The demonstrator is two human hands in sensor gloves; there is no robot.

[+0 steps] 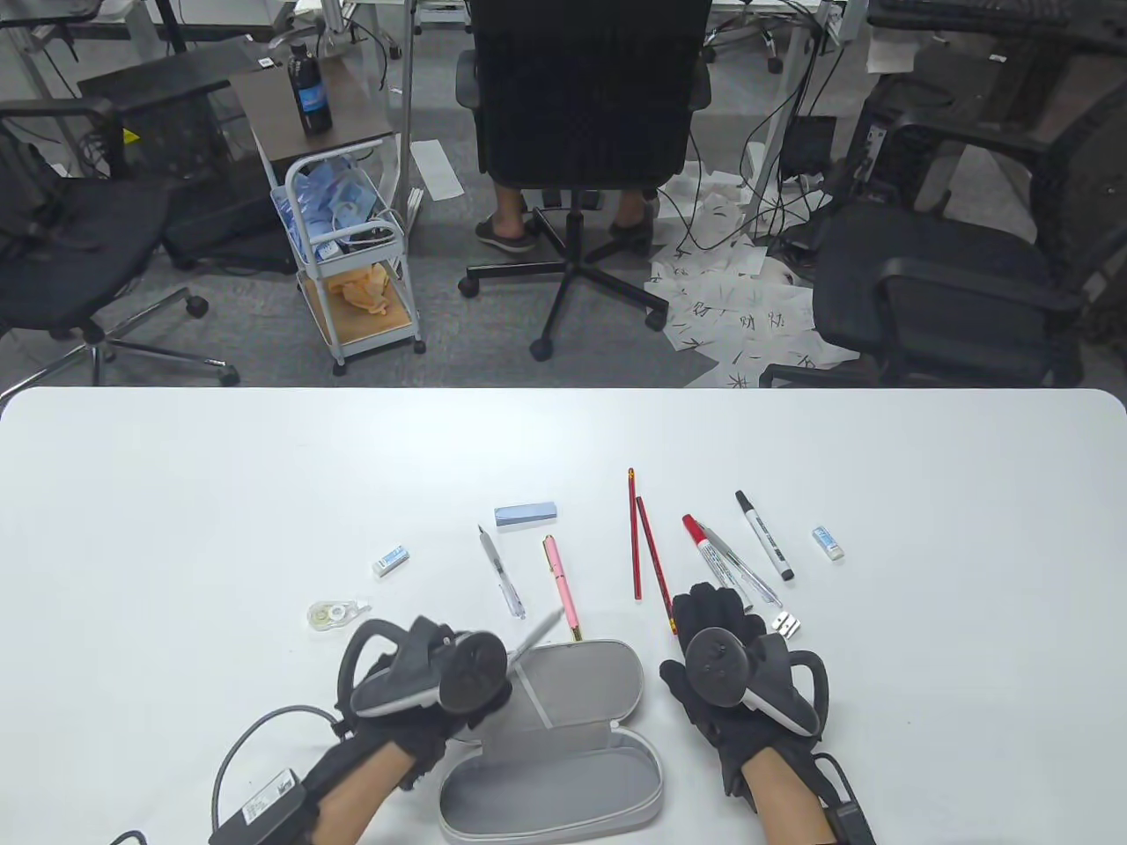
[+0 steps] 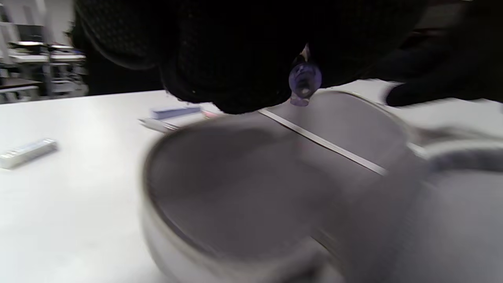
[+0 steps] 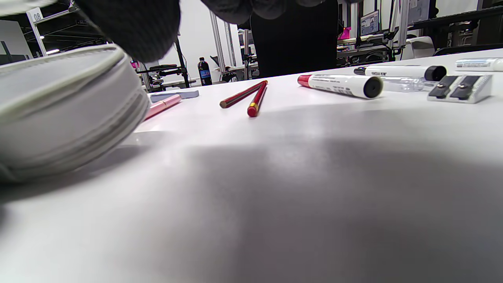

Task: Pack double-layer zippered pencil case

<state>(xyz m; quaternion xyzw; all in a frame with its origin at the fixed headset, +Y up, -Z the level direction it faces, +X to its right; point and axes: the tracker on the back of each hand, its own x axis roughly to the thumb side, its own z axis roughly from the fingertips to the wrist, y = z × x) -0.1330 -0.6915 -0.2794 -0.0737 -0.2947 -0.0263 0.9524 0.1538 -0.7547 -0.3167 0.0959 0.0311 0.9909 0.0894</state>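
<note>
The grey zippered pencil case (image 1: pixel 546 748) lies open at the table's front edge, both halves showing; it is blurred in the left wrist view (image 2: pixel 255 188). My left hand (image 1: pixel 423 695) holds a clear pen (image 1: pixel 539 634) over the case's upper half, tip pointing up and right. In the left wrist view its violet-tinted end (image 2: pixel 304 80) sticks out from under my fingers. My right hand (image 1: pixel 726 651) rests open on the table just right of the case, holding nothing, fingers near two red pencils (image 1: pixel 647 554).
Loose on the table: pink pen (image 1: pixel 562 585), clear pen (image 1: pixel 502 572), blue box (image 1: pixel 526 513), white eraser (image 1: pixel 390 561), correction tape (image 1: pixel 335 613), red marker (image 3: pixel 342 84), black marker (image 1: pixel 764 546), sharpener (image 3: pixel 459 88), another eraser (image 1: pixel 828 541).
</note>
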